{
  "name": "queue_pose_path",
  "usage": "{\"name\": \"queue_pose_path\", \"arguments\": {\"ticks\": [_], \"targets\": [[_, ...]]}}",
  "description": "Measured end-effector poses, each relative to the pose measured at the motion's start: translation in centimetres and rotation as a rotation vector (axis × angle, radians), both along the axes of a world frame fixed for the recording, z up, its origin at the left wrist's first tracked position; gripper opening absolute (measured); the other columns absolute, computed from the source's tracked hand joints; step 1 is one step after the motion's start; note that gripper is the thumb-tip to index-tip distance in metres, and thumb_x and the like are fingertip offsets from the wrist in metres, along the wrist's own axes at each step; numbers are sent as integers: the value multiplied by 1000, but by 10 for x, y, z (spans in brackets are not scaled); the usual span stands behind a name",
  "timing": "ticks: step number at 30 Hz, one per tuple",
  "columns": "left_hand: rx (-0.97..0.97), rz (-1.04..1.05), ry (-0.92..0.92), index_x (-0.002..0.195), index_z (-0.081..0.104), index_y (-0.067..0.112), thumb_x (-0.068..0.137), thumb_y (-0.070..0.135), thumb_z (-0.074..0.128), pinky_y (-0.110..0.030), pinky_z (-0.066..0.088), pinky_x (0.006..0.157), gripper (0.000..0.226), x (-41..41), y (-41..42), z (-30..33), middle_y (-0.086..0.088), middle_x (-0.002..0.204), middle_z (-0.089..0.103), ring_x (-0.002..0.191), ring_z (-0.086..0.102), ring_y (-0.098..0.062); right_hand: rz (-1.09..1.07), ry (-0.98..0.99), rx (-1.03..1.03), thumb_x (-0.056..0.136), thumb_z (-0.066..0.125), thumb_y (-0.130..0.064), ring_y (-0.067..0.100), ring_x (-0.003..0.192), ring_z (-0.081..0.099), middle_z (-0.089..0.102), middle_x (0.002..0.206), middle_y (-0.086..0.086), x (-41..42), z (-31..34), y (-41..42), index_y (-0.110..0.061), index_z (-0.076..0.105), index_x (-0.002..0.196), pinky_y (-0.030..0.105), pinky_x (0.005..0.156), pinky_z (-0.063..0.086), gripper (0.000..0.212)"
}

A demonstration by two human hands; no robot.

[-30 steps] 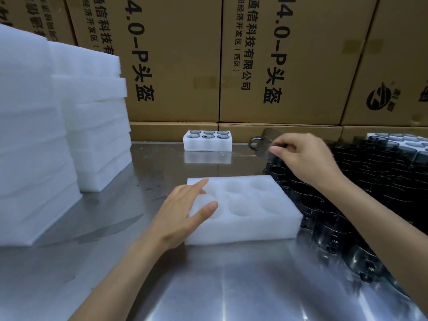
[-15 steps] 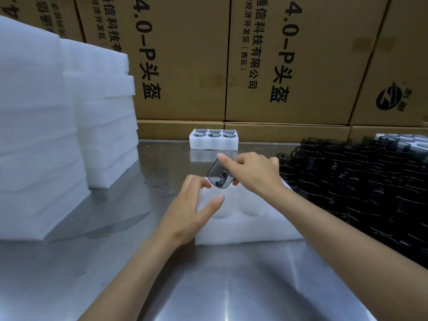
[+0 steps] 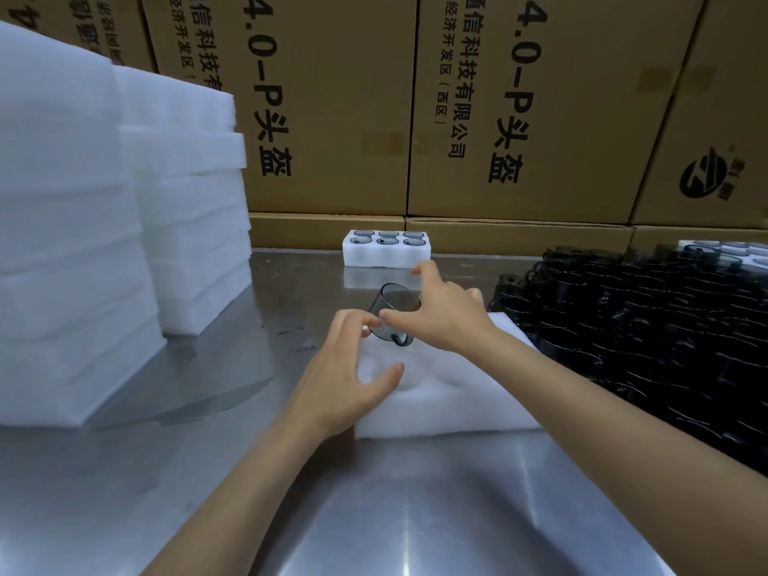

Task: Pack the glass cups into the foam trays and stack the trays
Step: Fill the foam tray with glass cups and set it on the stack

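Right hand (image 3: 446, 315) pinched a smoky glass cup (image 3: 395, 315) by its side, cup tilted, mouth facing up and away, handle low. It hung just above the far-left pocket of the foam tray (image 3: 457, 403). Left hand (image 3: 349, 376), fingers spread and relaxed, steadied the tray's left edge, fingertips touching the cup.

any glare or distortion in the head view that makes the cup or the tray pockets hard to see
Head view: glare streaks the steel table near the bottom edge; wide-angle bending tilts the cardboard boxes; the white foam tray is washed out, its pockets faint; the tinted glass cup stays readable, its edges slightly soft.
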State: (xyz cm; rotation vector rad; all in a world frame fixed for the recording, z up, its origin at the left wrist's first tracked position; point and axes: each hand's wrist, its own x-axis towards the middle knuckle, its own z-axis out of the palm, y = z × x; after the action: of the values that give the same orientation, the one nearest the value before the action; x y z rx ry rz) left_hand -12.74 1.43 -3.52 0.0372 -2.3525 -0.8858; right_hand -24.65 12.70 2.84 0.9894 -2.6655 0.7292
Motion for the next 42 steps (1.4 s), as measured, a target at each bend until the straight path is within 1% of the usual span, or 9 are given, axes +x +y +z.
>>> {"name": "queue_pose_path", "arguments": {"ticks": [7,13,18,21,24,28,32,37,42], "targets": [[-6,-36,-45,144,23,34,70,63,48,-7,27,93,83,0,-1,1,28,142,22,127,27,12,57,87,185,78,53,-60,19,113,45,65,104,-10,6,-2,6,-38,47,130,37,84,23,57],[-92,-34,-86,146,23,41,77,66,43,-17,20,108,76,1,-3,2,31,150,15,135,15,14,108,54,123,86,49,-60,20,129,37,51,136,-11,7,-6,11,-34,38,142,41,100,27,63],[-74,-52,-129,143,12,48,78,73,32,-25,10,116,72,1,-3,4,28,154,8,139,3,13,336,-4,22,97,38,-33,4,142,12,17,156,-18,8,-22,30,-31,24,150,23,112,13,55],[-70,-46,-183,143,16,47,75,76,28,-30,7,119,75,-1,-3,2,29,153,9,139,1,13,316,-64,106,98,31,-36,2,143,11,8,157,-21,11,-35,32,-34,18,150,27,111,19,54],[-12,-32,-226,140,29,45,70,77,26,-38,10,119,77,0,-5,1,30,145,20,141,6,7,319,-34,218,99,28,-38,8,144,15,15,158,-12,12,-35,28,-34,25,148,31,110,22,49],[-51,-27,-227,117,29,64,70,77,26,-38,10,118,49,2,-3,0,28,142,29,142,11,4,344,-67,316,100,25,-38,7,145,9,13,159,-8,11,-32,27,-32,27,148,34,114,17,48],[-51,-20,-205,117,30,63,72,76,24,-42,12,118,47,1,-3,-1,27,143,30,141,15,2,326,-82,349,101,24,-43,9,145,8,11,159,-9,12,-31,27,-30,24,149,36,116,17,50],[-11,-13,-134,134,37,44,74,74,22,-43,12,118,69,1,-4,-9,23,147,30,139,17,6,184,64,50,97,37,-42,19,125,43,56,131,-2,16,-26,36,-23,53,129,38,95,40,40],[-67,-1,-51,133,43,36,78,67,24,-40,18,116,66,2,-4,-8,16,145,38,137,28,-1,-146,325,-29,93,45,-31,23,108,50,65,114,-2,-21,4,81,-18,57,121,37,86,44,33]]}}
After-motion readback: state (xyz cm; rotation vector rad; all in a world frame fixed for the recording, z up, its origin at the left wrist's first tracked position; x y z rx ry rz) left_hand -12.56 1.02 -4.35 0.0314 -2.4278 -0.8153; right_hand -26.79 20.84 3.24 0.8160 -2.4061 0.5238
